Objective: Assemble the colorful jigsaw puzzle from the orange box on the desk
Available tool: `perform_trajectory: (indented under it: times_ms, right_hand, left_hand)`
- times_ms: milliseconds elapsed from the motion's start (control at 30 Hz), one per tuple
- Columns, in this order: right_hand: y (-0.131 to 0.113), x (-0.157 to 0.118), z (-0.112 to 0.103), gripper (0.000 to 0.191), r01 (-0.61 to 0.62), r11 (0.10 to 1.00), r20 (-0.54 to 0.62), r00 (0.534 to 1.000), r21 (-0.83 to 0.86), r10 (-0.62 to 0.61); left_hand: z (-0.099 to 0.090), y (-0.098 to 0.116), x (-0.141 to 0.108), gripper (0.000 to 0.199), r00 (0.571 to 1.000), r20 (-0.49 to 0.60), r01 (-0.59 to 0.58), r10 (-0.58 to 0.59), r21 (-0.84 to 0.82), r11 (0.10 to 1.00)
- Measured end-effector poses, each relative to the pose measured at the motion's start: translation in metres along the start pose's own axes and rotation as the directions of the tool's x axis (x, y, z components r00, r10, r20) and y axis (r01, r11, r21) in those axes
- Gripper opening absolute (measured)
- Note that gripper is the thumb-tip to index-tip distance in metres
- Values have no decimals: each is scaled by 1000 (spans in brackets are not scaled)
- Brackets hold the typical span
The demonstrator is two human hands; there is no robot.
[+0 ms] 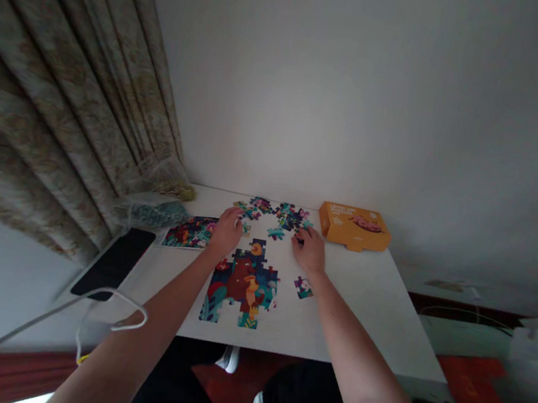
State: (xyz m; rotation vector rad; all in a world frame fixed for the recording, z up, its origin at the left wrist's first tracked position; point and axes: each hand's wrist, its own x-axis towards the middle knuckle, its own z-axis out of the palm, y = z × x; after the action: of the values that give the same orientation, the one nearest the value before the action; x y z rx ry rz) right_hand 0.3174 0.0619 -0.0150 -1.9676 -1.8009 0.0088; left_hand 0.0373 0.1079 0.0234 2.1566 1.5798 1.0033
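Note:
On the white table lies a partly joined puzzle showing a brown bear. My left hand is at the left side of the loose pieces, its fingers bent; whatever they hold is too small to make out. Over on the right, my right hand has its fingers curled at a dark piece, beside the right pile of pieces. A teal piece lies between the hands. A small joined cluster sits beside my right wrist. The colourful picture sheet is partly behind my left hand.
An orange puzzle box stands at the back right of the table. At the left are a black phone-like slab, plastic bags and a white cable. A wall runs behind, with a patterned curtain at left.

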Motion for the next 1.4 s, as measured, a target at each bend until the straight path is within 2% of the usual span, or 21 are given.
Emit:
perform_trajectory:
  times_ms: [133, 233, 333, 433, 633, 700, 867, 967, 1167, 1233, 1300, 1400]
  right_hand:
    - [-2, 1, 3, 39, -80, 997, -23, 997, -24, 79]
    - [-2, 3, 3, 38, -93, 996, -39, 995, -13, 92]
    - [-2, 4, 3, 39, -110, 994, -47, 993, -11, 109]
    - [-3, 3, 2, 39, -109, 994, -48, 993, -6, 108]
    - [-5, 3, 1, 38, -103, 995, -39, 994, -19, 102]
    - [-6, 3, 1, 38, -104, 994, -40, 994, -26, 103]
    - [-6, 3, 0, 39, -109, 994, -26, 994, -24, 108]
    - [-5, 3, 0, 39, -110, 994, -25, 994, -20, 109]
    - [-4, 4, 0, 37, -102, 995, -33, 994, 2, 103]
    - [-3, 4, 1, 37, -100, 995, -32, 994, 5, 100]
    - [-2, 4, 2, 37, -103, 995, -35, 994, 8, 103]
    - [-1, 5, 5, 36, -106, 994, -52, 993, 20, 107]
  left_hand:
    - [14, -9, 45, 53, 963, 269, -65, 12, 189, 980]
    - [12, -26, 61, 55, 928, 368, -76, -56, 336, 939]
    - [4, -45, 70, 56, 911, 400, -70, -100, 389, 918]
    - [-2, -57, 74, 54, 917, 380, -40, -122, 391, 919]
    - [4, -49, 71, 44, 911, 412, -105, -13, 262, 960]
    - [8, -43, 74, 42, 917, 396, -49, -39, 211, 976]
    - [19, -31, 92, 46, 921, 339, 146, -193, 160, 976]
    - [22, -27, 100, 51, 924, 307, 199, -230, 128, 972]
    - [16, -24, 104, 42, 960, 139, 239, -242, 37, 970]
    - [13, -24, 102, 39, 960, 64, 276, -273, -51, 960]
    - [11, -22, 97, 36, 939, -29, 329, -343, -220, 918]
    - [11, -16, 76, 35, 887, -62, 369, -458, -504, 781]
